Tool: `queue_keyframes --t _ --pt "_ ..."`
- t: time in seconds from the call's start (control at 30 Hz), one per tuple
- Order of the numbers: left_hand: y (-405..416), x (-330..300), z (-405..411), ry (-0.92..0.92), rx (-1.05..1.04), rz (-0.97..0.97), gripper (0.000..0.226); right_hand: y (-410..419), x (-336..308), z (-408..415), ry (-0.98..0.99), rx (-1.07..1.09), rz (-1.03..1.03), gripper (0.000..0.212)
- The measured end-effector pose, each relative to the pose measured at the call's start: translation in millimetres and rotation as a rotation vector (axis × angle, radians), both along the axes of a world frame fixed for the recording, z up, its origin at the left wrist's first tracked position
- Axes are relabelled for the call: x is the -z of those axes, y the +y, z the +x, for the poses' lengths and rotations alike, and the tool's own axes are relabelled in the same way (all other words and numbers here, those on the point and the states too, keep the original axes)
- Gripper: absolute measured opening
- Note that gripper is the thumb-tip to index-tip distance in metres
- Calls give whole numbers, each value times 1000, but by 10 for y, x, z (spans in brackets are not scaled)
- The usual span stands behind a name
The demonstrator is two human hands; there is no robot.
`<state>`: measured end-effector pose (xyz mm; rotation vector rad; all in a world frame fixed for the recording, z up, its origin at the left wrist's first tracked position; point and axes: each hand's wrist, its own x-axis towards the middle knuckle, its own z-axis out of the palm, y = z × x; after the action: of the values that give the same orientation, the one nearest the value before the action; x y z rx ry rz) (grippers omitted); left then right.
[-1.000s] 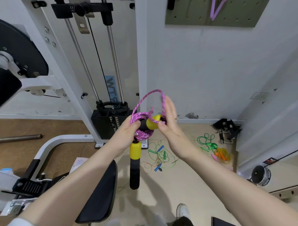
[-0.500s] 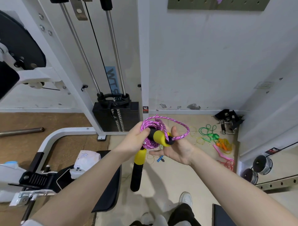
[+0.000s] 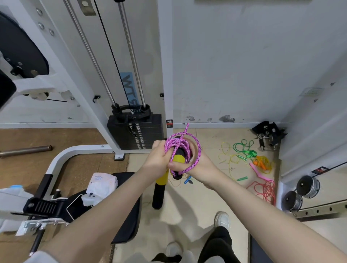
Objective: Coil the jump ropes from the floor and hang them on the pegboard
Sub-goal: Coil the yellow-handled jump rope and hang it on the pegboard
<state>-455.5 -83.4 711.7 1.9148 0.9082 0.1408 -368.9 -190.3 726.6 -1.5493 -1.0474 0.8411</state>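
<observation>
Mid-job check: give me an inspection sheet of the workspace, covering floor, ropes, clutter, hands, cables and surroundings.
Surface: beige floor, wood-look flooring at left.
Job's things: pink braided rope wound in loops round its yellow-and-black handles, one handle hanging down; green rope, yellow rope, orange rope and red rope lie loose on the floor. Only the pegboard's bottom edge shows.
Clutter: black clips in the corner; white pack on the bench.
Hands: left hand grips the coil; right hand holds it from the other side.
Cables: machine cable runs down to the weight stack.
Surroundings: white wall, weight plates at right.
</observation>
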Motion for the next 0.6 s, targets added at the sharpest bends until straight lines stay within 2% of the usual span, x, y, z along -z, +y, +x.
queue_keyframes --t 0.07,0.17,0.3,0.5,0.57,0.6 --pt "50 49 63 -28 40 -38 19 14 -12 74 -112 51 -34 35" --pt "38 3 179 -49 55 -67 18 -8 -80 255 -39 130 -57 19" --pt "-88 -239 421 -66 104 -112 17 -34 -116 631 91 149 -180 24" --pt "-117 -352 839 -64 133 -254 17 6 -246 1192 25 -57 -307 29" --pt "-68 -395 995 -46 96 -221 18 18 -230 1364 125 -135 -344 43" --pt "-29 -413 1070 -34 74 -188 20 14 -233 1453 234 -156 -341 44"
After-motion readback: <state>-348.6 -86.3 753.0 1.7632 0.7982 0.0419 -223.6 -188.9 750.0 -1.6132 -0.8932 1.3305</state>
